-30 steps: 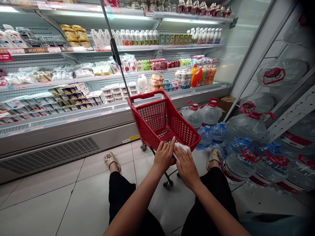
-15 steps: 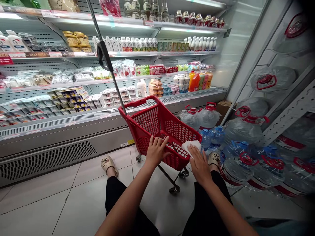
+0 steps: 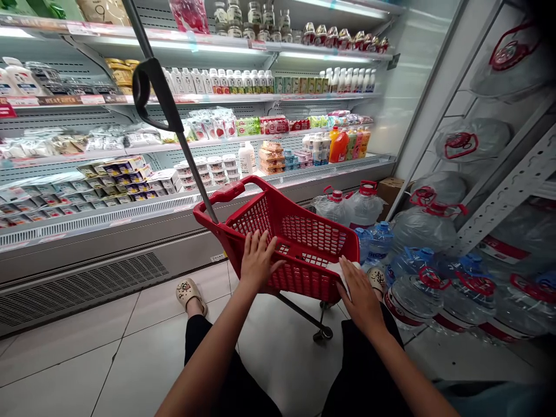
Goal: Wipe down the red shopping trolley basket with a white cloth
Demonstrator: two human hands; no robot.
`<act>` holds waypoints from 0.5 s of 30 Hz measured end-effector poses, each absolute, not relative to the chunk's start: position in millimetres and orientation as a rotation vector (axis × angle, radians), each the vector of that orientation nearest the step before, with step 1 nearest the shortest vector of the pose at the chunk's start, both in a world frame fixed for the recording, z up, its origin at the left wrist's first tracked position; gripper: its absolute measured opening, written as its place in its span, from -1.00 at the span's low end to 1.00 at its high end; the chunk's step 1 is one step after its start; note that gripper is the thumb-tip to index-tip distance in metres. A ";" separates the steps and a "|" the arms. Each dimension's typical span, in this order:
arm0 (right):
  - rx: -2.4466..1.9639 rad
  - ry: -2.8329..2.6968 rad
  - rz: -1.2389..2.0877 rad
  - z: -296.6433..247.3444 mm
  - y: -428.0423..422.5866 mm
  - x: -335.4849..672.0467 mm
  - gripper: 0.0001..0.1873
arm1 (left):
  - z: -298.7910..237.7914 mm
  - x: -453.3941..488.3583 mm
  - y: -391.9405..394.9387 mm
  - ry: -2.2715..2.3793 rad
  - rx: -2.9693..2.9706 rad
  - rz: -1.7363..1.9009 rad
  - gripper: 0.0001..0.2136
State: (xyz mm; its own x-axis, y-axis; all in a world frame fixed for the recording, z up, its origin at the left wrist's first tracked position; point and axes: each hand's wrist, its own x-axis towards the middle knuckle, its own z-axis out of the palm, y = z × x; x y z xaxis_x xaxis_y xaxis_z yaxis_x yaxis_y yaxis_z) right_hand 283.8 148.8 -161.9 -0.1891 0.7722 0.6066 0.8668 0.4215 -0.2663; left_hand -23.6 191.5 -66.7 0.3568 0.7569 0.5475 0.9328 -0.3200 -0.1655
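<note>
A red plastic shopping cart [image 3: 319,231] with a mesh-sided basket stands on wheels between my legs. A long grey pole with a black handle [image 3: 157,95] rises from its left end. My left hand [image 3: 257,263] lies over the near rim at the left, fingers spread and thumb apart. At the right corner of the basket, my right hand [image 3: 360,295] presses a white cloth [image 3: 346,272] on the rim. Most of the cloth is hidden under the fingers; whether it is paper or fabric I cannot tell.
A refrigerated display [image 3: 260,98] with bottles, cups and packets runs behind the cart. Several large water bottles [image 3: 417,295] crowd the floor at the right, beside a white metal rack [image 3: 499,179]. My clog-shod feet flank the cart on the tiled floor [image 3: 152,359].
The cart has turned and tilted slightly, its pole swinging left and nearer. My left hand has shifted left and up with the rim. My right hand and cloth have slid down and right at the corner.
</note>
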 end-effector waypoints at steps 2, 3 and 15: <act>-1.404 -1.955 -0.212 -164.3 149.2 287.6 -0.30 | -65.2 -26.9 191.5 -1.515 -2.133 -0.490 -0.42; -1.417 -1.945 -0.234 -164.3 149.0 286.9 -0.29 | -65.5 -25.1 190.5 -1.526 -2.133 -0.472 -0.43; -1.233 -2.162 -0.268 -142.0 152.2 196.1 -0.17 | -60.1 13.4 174.7 -1.408 -2.272 -0.395 -0.34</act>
State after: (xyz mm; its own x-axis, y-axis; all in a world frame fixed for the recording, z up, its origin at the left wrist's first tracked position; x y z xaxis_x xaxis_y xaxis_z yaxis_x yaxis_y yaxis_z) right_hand 196.1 152.2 -142.0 -0.3655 0.7032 0.6099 0.8309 0.5417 -0.1267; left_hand 13.4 174.7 -60.1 0.4422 0.7723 0.4561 0.8968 -0.3875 -0.2133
